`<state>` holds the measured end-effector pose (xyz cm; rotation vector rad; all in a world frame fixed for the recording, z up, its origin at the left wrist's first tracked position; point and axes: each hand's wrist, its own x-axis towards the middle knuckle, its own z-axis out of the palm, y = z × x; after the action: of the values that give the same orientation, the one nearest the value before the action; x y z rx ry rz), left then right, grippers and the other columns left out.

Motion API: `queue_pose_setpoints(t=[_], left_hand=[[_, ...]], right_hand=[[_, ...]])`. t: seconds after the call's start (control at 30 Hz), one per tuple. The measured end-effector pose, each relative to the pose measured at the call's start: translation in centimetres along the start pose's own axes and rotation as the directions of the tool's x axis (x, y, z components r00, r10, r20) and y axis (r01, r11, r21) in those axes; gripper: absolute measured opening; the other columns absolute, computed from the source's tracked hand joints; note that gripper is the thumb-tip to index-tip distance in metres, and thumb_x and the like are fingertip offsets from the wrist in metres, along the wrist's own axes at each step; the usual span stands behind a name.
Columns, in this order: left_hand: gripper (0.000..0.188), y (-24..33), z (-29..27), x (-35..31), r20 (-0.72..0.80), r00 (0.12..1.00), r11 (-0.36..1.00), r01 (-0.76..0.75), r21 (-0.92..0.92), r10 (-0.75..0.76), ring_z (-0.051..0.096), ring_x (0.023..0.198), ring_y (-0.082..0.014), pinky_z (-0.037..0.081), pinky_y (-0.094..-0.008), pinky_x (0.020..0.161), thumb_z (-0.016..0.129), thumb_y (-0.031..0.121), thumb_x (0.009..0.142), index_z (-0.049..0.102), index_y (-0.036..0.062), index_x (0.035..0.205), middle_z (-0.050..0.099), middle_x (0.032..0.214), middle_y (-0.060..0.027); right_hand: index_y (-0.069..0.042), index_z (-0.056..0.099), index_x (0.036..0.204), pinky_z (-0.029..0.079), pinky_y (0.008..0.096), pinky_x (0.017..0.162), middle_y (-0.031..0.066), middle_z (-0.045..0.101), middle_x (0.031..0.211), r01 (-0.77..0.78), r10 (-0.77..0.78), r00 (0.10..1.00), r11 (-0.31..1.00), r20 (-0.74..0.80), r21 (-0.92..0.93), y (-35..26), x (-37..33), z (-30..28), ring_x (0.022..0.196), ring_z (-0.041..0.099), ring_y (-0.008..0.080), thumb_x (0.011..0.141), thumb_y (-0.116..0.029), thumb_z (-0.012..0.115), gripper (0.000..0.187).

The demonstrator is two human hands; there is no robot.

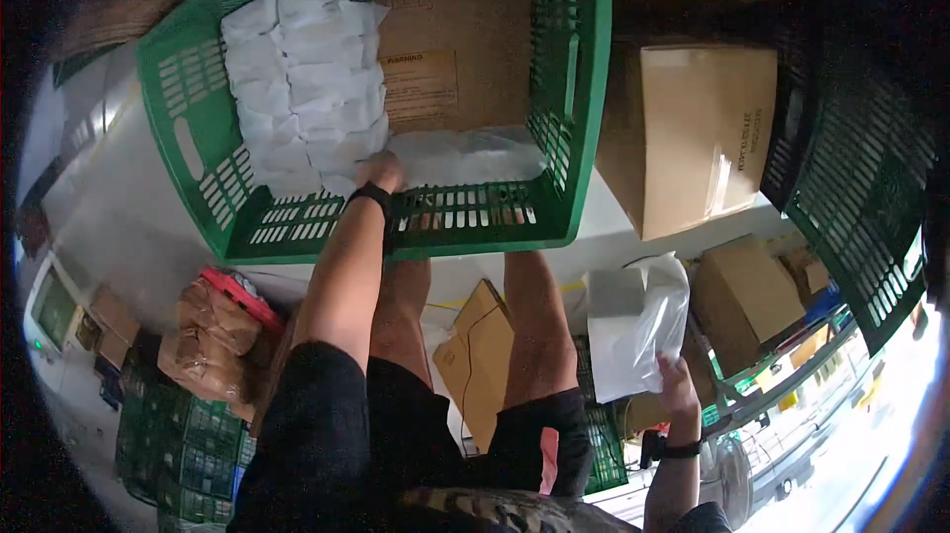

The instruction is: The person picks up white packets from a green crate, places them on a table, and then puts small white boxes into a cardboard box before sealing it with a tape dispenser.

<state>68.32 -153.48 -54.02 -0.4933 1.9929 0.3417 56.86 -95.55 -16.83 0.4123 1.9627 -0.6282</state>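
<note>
A crate point(591, 117) at upper centre holds packets point(332, 78) on its left, with cardboard point(485, 38) to their right. A box point(698, 137) stands at upper right, a bag point(633, 325) below it.

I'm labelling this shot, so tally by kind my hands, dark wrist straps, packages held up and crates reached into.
Left hand and right hand: 2
Dark wrist straps, left and right: 2
White package held up: 1
Green crate: 1
Total: 6

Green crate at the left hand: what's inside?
White packets in rows at left and along the near side, brown cardboard at the bottom, and the left hand. What's beneath the packets is covered.
</note>
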Motion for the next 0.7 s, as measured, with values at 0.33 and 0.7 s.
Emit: queue_pose_setpoints(t=[0.33, 0.7], left_hand=[[0.018, 1.3, -9.9, -2.0, 0.292, 0.945, 0.923, -0.023, -0.385, 0.145, 0.063, 0.1, -0.0318, 0.051, -0.0382, 0.083, 0.06, 0.022, 0.082, 0.067, 0.0061, 0.086, 0.064, 0.112, -0.0213], [0.007, 1.4, -14.4, -6.0, -0.484, 0.864, 0.236, -0.503, -0.832, 0.136, 0.062, 0.091, -0.0333, 0.049, -0.0391, 0.076, 0.052, 0.011, 0.093, 0.051, 0.0041, 0.093, 0.064, 0.093, -0.0182]], right_hand=[[0.001, 0.058, 0.124, 0.045, 0.0326, 0.072, 0.0152, 0.06, 0.093, 0.538, -0.481, 0.842, 0.771, 0.242, -0.34, -1.8, -0.3, -0.2, 0.078, 0.054, 0.0255, 0.095, -0.002, 0.051, 0.03], [0.001, 0.062, 0.111, 0.042, 0.0285, 0.066, 0.0054, 0.057, 0.083, -0.297, 0.266, 0.95, 0.932, 0.163, 0.208, -1.3, 1.0, 2.8, 0.068, 0.048, 0.0155, 0.097, -0.025, 0.058, 0.03]])
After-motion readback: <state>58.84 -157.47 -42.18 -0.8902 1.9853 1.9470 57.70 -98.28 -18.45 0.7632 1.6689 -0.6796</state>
